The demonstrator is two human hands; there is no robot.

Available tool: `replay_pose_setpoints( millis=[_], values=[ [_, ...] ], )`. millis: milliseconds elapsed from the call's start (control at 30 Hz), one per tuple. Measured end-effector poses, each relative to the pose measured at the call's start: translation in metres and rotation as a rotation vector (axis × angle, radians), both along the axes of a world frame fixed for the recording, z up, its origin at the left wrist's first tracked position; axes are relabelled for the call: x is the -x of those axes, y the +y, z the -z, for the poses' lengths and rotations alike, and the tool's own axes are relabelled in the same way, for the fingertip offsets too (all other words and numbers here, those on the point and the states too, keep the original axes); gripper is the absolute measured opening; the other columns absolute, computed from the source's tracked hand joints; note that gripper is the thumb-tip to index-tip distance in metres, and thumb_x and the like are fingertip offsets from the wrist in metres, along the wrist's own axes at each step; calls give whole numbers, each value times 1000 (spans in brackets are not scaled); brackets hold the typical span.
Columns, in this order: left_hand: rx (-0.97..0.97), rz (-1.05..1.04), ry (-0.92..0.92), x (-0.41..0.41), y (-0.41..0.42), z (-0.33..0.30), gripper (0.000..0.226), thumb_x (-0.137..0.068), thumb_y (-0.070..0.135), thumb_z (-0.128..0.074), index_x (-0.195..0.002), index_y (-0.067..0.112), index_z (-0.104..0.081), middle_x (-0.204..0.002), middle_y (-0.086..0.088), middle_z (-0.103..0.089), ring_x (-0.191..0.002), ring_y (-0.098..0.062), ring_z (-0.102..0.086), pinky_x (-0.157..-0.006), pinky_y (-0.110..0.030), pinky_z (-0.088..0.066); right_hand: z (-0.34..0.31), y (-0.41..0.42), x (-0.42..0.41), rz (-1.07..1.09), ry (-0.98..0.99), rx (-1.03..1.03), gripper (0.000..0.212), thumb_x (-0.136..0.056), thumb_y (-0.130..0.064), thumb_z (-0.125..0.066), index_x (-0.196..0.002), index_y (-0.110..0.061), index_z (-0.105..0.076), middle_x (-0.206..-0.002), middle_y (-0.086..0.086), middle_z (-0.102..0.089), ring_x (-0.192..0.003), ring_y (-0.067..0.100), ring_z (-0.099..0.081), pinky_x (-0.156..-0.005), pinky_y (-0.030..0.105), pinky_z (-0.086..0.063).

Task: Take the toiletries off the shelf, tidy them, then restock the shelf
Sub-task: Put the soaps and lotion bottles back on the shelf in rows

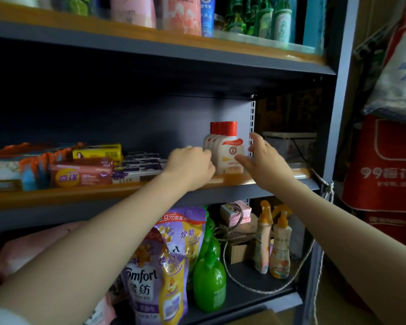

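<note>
At frame centre, the left hand (192, 166), fingers curled, is set against a row of red-capped lotion bottles (229, 148); the right hand (259, 158), fingers spread, touches the front bottle. Restocking is judged partly done: soap packs (81, 172) are already shelved at left on the shelf (127, 187). Nothing is seen obstructing.

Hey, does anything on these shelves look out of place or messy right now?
Yes: a loose rope trails across the bottom shelf around the peach spray bottles and up the right post, odd among toiletries. The red-capped bottles between the left hand and right hand stand upright in a neat row.
</note>
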State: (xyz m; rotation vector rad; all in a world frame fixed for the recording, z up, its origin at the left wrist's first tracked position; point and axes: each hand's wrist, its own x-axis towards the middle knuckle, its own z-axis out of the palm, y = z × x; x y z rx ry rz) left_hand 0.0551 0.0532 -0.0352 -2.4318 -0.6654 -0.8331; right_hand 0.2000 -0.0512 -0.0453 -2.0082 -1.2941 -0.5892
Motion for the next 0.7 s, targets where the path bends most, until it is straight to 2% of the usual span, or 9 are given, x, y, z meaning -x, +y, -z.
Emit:
replay_pose_setpoints(
  millis=[133, 233, 300, 433, 533, 700],
  values=[
    [-76, 143, -143, 50, -1, 15, 42, -87, 23, -46, -127, 9, -49, -100, -12, -63, -93, -34, -58, -63, -36, -41, 7, -17, 25, -48, -96, -144, 50, -95, -35, -46, -136, -10, -35, -122, 11, -57, -109, 30, -54, -85, 42, -45],
    [-127, 265, -206, 98, -7, 27, 39, -79, 15, -48, -113, 2, -61, -84, -14, -66, -75, -35, -62, -56, -39, -51, 16, -22, 57, -76, -185, -153, 40, -95, -28, -46, -129, -7, -43, -115, 13, -60, -101, 35, -56, -81, 45, -44],
    [-134, 289, -237, 131, -10, 35, 37, -77, 15, -44, -105, 2, -65, -82, -12, -67, -71, -32, -64, -54, -37, -53, 19, -23, 83, -91, -263, -142, 38, -95, -27, -46, -125, -4, -47, -113, 16, -61, -101, 38, -55, -81, 44, -42],
    [-128, 229, -210, 193, -12, 43, 35, -78, 15, -45, -103, 4, -67, -84, -9, -68, -72, -29, -65, -54, -33, -53, 20, -21, 138, -125, -353, -135, 42, -91, -31, -44, -120, -3, -53, -106, 16, -63, -96, 37, -58, -78, 43, -44],
    [-92, 152, -170, 231, -9, 43, 36, -80, 18, -45, -105, 3, -67, -90, -10, -68, -78, -29, -66, -55, -33, -54, 20, -14, 171, -137, -372, -71, 43, -93, -34, -45, -124, -5, -52, -107, 15, -60, -96, 36, -55, -78, 44, -44],
    [-26, 52, -59, 268, 3, 49, 35, -74, 12, -69, -107, 1, -65, -95, -13, -66, -80, -31, -65, -57, -34, -51, 27, -3, 204, -96, -412, 71, 44, -94, -38, -44, -129, -11, -48, -118, 11, -57, -107, 34, -52, -85, 43, -42]
  ],
)
